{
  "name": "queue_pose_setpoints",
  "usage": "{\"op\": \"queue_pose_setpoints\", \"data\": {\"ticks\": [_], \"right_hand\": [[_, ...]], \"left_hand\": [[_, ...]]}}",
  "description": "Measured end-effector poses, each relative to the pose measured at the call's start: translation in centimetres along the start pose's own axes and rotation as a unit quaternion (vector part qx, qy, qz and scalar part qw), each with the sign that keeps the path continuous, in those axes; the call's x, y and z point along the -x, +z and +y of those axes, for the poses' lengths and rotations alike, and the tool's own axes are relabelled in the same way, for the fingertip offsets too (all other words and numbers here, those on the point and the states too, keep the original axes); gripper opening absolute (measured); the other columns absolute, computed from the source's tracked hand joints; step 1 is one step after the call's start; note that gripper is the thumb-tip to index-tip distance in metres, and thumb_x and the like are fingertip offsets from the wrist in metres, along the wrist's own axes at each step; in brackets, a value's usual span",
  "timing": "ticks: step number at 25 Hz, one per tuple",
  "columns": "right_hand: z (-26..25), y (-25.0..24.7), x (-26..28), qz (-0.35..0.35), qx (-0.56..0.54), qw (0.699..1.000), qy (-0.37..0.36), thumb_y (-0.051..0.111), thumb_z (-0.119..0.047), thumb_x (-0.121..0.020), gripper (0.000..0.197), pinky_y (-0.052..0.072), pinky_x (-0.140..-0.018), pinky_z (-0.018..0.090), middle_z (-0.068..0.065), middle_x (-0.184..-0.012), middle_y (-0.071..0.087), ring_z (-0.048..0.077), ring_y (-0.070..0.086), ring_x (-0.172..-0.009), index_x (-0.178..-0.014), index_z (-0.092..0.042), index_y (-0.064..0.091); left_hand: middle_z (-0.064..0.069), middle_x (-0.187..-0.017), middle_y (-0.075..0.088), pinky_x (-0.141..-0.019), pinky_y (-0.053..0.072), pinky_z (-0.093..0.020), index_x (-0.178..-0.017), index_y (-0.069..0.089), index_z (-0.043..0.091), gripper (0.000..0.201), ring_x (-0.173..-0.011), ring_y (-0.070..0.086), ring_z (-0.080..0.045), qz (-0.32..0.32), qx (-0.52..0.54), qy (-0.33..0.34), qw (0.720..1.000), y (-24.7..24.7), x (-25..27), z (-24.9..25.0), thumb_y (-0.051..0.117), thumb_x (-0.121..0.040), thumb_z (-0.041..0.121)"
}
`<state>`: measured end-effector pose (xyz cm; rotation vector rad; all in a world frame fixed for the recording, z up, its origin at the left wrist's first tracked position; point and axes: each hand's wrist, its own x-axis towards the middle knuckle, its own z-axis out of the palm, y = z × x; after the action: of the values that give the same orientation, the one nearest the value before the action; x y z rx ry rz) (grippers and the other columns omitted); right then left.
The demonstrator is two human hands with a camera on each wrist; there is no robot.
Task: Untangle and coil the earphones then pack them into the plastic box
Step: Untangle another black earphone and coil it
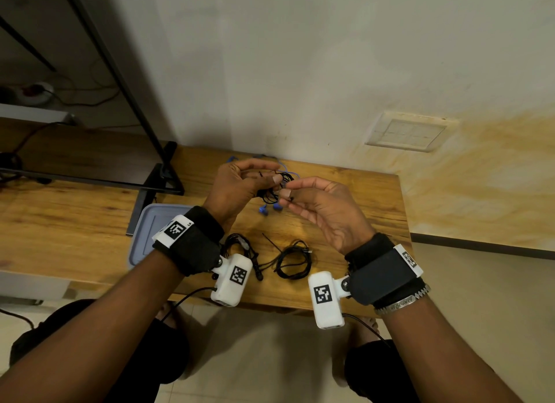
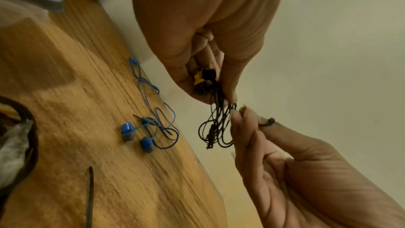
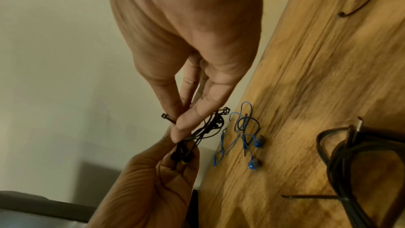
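Both hands are raised over the table with a black earphone bundle point(image 1: 277, 189) between them. My left hand point(image 1: 271, 177) pinches the black earbuds point(image 2: 205, 75), which have a yellow mark, and the cord loops point(image 2: 217, 127) hang below its fingertips. My right hand point(image 1: 285, 194) pinches a thin black tie point(image 2: 268, 121) beside those loops, and its forefinger point(image 3: 186, 124) presses on the cord point(image 3: 210, 127). Blue earphones point(image 1: 268, 209) lie loosely tangled on the wooden table point(image 1: 345, 222) under the hands. The plastic box point(image 1: 144, 222) with a grey-blue lid sits to the left, partly hidden by my left wrist.
Two black cable coils point(image 1: 292, 260) point(image 1: 243, 246) lie near the table's front edge, with a loose black tie point(image 1: 270, 242) between them. A black monitor stand point(image 1: 156, 186) rises at the back left. The wall point(image 1: 330, 72) runs close behind the table.
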<state>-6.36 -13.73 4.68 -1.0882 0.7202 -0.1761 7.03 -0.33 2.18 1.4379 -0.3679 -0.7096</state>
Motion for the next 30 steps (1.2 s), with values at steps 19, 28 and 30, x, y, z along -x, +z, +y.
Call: {"op": "queue_pose_setpoints", "data": {"ticks": [19,28,30], "right_hand": [[-0.8,-1.4,-0.3,0.022,0.064,0.993,-0.091,0.088,-0.019,-0.085,0.025,0.054,-0.071,0.026,0.009,-0.103,0.083,0.02,0.065,-0.089,-0.109,-0.012,0.084],[0.1,-1.2,-1.0,0.091,0.193,0.959,-0.186,0.087,-0.015,-0.087,0.019,0.064,-0.089,0.03,0.0,-0.095,0.084,0.013,0.08,-0.092,-0.106,-0.015,0.083],[0.1,-1.1,-1.1,0.087,0.206,0.955,-0.193,0.088,-0.016,-0.087,0.016,0.064,-0.088,0.031,0.0,-0.092,0.084,0.015,0.08,-0.091,-0.102,-0.015,0.084]], "left_hand": [[-0.011,-0.09,0.082,-0.086,0.063,-0.032,-0.104,0.081,0.006,0.019,-0.086,0.079,-0.023,-0.017,-0.035,0.008,0.999,0.2,0.3,-0.1,0.082,-0.086,0.001],[-0.008,-0.077,0.081,-0.073,0.062,-0.023,-0.104,0.072,-0.003,0.024,-0.073,0.079,-0.014,-0.022,-0.092,0.021,0.995,0.7,0.2,-0.2,0.085,-0.085,0.005],[-0.008,-0.078,0.082,-0.073,0.063,-0.023,-0.102,0.073,-0.004,0.021,-0.073,0.079,-0.014,-0.028,-0.098,0.025,0.994,0.7,0.3,-0.2,0.085,-0.085,0.003]]}}
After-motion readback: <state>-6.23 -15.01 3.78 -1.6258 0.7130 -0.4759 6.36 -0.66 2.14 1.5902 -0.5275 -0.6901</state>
